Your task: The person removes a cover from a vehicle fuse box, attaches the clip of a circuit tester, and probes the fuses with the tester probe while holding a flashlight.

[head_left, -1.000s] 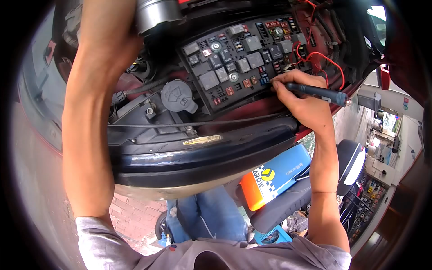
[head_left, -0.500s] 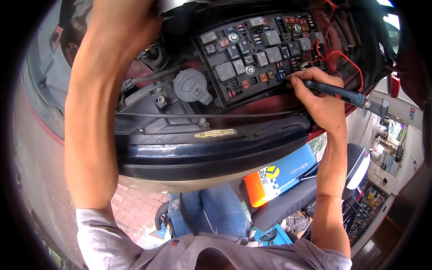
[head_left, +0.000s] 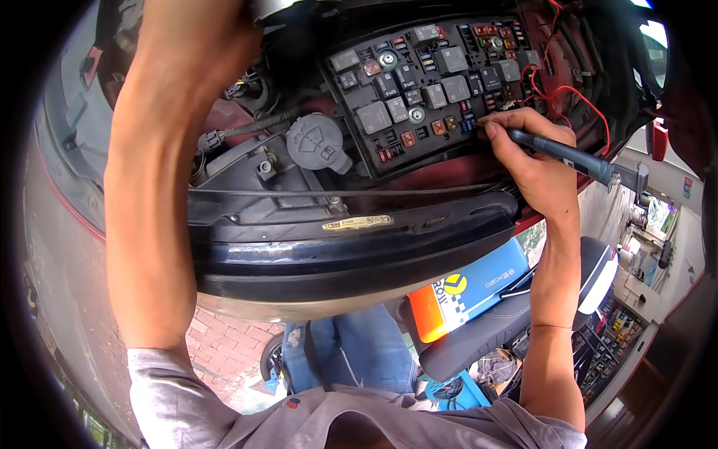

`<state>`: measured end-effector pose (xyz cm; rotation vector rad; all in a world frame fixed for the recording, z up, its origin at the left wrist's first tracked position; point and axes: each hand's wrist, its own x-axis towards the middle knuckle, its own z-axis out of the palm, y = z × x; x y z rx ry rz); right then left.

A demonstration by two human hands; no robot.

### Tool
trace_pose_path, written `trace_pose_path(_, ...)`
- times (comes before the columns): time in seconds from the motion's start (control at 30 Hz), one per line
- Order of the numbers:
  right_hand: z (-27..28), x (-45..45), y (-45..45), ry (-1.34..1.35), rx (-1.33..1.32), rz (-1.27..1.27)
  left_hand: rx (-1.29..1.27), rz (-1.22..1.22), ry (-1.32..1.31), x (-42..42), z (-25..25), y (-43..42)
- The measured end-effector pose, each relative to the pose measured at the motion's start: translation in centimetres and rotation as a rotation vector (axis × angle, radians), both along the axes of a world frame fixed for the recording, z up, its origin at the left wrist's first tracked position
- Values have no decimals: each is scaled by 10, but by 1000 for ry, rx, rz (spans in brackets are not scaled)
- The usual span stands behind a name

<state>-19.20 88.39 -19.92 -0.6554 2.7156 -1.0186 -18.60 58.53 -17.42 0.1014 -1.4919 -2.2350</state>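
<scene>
My right grip (head_left: pixel 529 166) is pinching a dark pen-shaped tool (head_left: pixel 568 154), its tip pointing at the blue fuses (head_left: pixel 467 126) in the black fuse box (head_left: pixel 426 151). My left grip (head_left: pixel 217 39) is lying partly beyond view; I cannot tell its state.

A blue-and-orange box (head_left: pixel 486 278) lies on the black seat (head_left: pixel 479 341). Below the seat in view is a blue crate (head_left: pixel 472 391), left of the seat red brick paving (head_left: pixel 224 344), and up-left of the seat a grey washer cap (head_left: pixel 315 141).
</scene>
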Motion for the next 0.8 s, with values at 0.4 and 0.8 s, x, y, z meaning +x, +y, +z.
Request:
trace_pose_path(0.4,2,0,-2,38,48,22,-67,110,-5,-2,0,12)
trace_pose_path(0.8,-1,-1,-1,40,23,21,-54,90,-46,-1,1,10)
